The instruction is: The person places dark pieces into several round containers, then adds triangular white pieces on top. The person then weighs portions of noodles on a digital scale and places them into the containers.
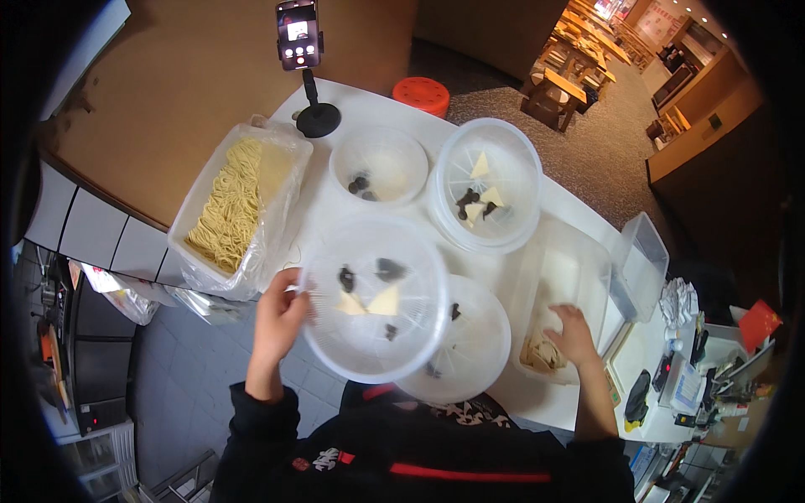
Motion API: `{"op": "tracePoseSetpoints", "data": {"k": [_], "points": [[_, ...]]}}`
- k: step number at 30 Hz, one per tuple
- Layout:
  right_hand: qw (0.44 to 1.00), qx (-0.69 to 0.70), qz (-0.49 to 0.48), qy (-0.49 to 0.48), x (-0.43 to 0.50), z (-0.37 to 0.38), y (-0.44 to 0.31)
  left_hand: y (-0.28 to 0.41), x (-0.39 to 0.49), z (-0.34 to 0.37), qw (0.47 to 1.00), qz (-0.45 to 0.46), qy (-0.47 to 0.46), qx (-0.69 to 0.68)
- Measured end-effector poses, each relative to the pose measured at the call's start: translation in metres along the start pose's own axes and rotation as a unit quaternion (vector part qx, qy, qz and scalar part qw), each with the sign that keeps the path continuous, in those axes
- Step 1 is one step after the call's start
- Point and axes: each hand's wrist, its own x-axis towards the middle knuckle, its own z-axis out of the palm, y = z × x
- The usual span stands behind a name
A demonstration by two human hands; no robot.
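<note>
My left hand (280,320) grips the rim of a round translucent plastic basket (371,349), lifted in front of me. In it lie pale triangular slices (385,300) and dark pieces resembling black fungus (346,278). My right hand (573,333) hovers over a rectangular plastic tub (569,251), fingers apart, with nothing visible in them. Pale slices (542,355) rest at the tub's near end. Partly covered by the raised basket, a second basket (481,352) holds a few dark pieces. Farther back, a stack of baskets (527,182) has triangular slices and dark pieces in the top one.
A bag-lined tub of noodles (229,207) stands at left. At the back are another basket (402,160) with dark pieces and a phone (299,34) on a stand (319,121). An upright clear container (643,264) borders the right side; a red stool (421,94) stands behind the table.
</note>
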Motion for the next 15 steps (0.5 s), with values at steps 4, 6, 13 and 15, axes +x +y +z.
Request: {"op": "tracePoseSetpoints", "data": {"k": [4, 6, 13, 15], "points": [[0.994, 0.032, 0.055, -0.090, -0.021, 0.038, 0.019, -0.007, 0.012, -0.038, 0.989, 0.007, 0.143, -0.037], [0.988, 0.049, 0.085, -0.119, -0.024, 0.045, 0.020, -0.006, 0.024, -0.046, 0.983, 0.037, 0.178, -0.026], [0.973, 0.085, 0.120, -0.178, -0.011, 0.046, 0.017, 0.002, 0.105, -0.021, 0.977, 0.054, 0.202, -0.033], [0.974, 0.110, 0.115, -0.159, -0.009, 0.046, 0.018, 0.000, 0.139, -0.008, 0.978, 0.070, 0.193, -0.030]]}}
